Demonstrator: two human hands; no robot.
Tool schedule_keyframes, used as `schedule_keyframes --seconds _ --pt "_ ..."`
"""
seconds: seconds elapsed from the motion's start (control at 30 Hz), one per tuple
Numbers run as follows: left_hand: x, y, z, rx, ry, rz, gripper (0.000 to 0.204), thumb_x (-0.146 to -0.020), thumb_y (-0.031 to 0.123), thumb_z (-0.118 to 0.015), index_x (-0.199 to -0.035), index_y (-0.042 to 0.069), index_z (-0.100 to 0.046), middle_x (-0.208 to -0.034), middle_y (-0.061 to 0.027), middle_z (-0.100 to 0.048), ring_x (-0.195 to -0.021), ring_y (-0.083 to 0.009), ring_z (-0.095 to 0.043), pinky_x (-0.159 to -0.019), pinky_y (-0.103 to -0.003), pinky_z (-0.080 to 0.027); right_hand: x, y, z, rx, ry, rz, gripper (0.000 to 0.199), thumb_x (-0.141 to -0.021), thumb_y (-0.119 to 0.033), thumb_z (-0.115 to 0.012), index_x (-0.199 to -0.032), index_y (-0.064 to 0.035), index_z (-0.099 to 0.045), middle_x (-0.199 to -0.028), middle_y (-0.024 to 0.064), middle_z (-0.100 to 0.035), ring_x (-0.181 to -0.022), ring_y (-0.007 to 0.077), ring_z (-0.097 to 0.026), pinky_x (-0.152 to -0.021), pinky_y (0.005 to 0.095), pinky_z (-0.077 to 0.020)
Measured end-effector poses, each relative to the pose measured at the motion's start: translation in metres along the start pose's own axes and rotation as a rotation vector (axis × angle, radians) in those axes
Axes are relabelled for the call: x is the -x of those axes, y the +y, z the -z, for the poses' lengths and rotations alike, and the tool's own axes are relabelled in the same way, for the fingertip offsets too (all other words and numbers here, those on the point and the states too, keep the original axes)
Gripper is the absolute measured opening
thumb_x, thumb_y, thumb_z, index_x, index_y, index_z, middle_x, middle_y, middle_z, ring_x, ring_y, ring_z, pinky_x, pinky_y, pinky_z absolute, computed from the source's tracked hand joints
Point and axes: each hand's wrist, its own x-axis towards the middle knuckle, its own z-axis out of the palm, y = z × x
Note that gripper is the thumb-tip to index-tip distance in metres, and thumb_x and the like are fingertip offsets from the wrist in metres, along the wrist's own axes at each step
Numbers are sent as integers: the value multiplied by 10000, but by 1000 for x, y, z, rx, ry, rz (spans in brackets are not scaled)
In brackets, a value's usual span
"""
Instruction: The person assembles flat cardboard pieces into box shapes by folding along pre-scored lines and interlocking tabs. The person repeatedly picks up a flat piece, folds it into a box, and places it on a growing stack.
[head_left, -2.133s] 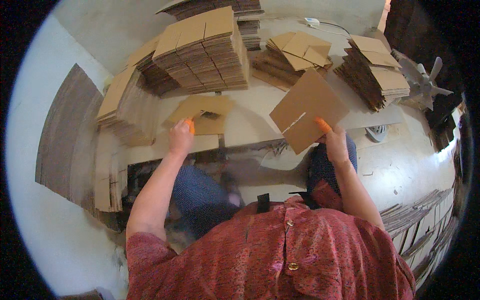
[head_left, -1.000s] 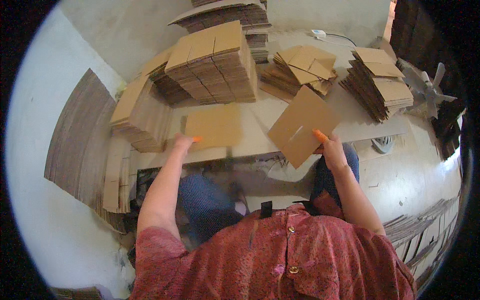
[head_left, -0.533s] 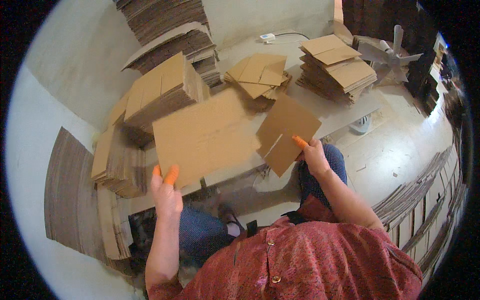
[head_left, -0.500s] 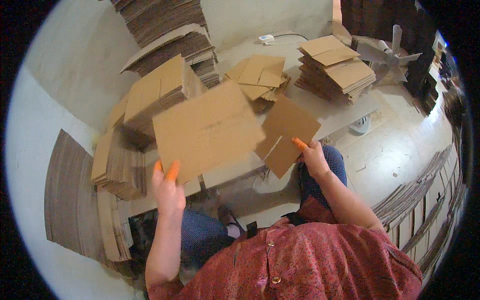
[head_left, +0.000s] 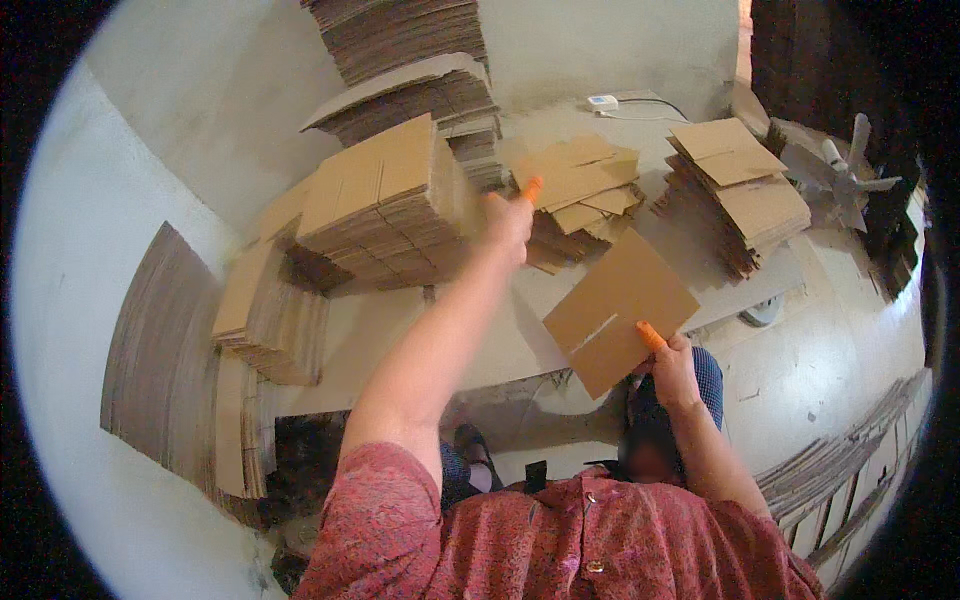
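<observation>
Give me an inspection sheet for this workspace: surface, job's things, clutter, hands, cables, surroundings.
Surface: pale low table, mostly covered with cardboard.
Job's things: flat cardboard piece with a slit, held at its lower edge; loose pile of cardboard blanks beyond it.
Clutter: tall cardboard stacks on the left, another stack on the right.
Hands: left hand stretched out over the loose pile, orange fingertip cover, holding nothing visible; right hand gripping the flat piece.
Cables: white cable and small box at the far edge.
Surroundings: fan at right, cardboard sheets standing on edge at left.
</observation>
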Motion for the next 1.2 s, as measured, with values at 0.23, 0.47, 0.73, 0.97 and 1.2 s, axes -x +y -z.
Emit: schedule_keyframes --seconds 0.23,0.47,0.73,0.97,1.2 --pt "63 -73 114 -313 -109 -584 378 -813 205 -638 -1095 -25 -535 -996 -112 -597 -931 -173 -549 -826 -302 -438 -2 1 7 -86 0 -70 196 -859 -188 -554 -954 -19 -589 -830 62 -620 -670 153 -608 -550 279 -520" --pt "38 -36 251 -228 422 -396 344 -869 301 -547 -1112 57 -543 -991 -18 -563 -824 -105 -516 -678 -248 -442 -4 9 -5 -53 14 -6 173 -855 -184 -558 -945 -44 -605 -772 21 -605 -604 109 -580 -487 233 -475" --pt "-34 -81 307 -246 390 -280 484 -837 428 -553 -1173 86 -494 -1042 -20 -530 -918 -147 -494 -763 -327 -432 8 -2 -27 -45 15 -2 188 -858 -193 -549 -907 -20 -605 -712 22 -588 -574 106 -557 -487 221 -448" --pt "-55 -119 289 -111 229 -122 760 -795 514 -562 -1359 111 -251 -1374 -65 -307 -1245 -206 -296 -971 -412 -308 -1 6 -21 -93 -106 -61 258 -839 -191 -567 -1024 -10 -566 -955 62 -617 -846 186 -596 -711 300 -484" --pt "-100 -133 313 -152 168 -136 986 -727 614 -573 -1402 82 -89 -1449 -83 -163 -1330 -226 -148 -1043 -431 -187 -43 -4 -88 -644 -445 -173 458 -779 -250 -595 -1141 7 -482 -1106 109 -558 -1018 243 -528 -904 373 -407"
